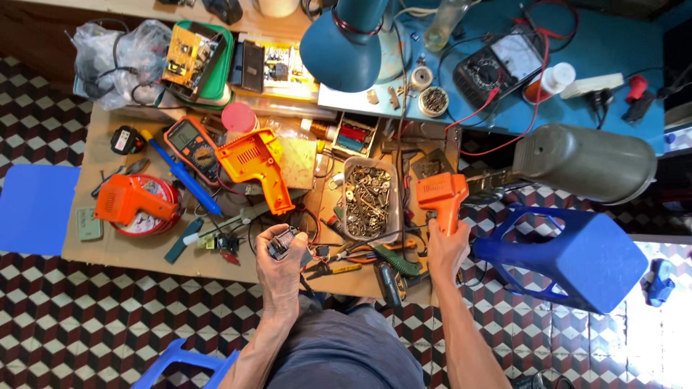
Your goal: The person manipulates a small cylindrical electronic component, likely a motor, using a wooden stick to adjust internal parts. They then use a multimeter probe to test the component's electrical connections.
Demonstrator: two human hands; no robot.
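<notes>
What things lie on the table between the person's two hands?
In the head view, between the left hand and the right hand lie yellow-handled pliers, a green-handled tool and a clear plastic tray of metal screws.

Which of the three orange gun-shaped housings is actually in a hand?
The orange housing gripped by the right hand, beside the parts tray. The other two lie untouched, further left.
</notes>
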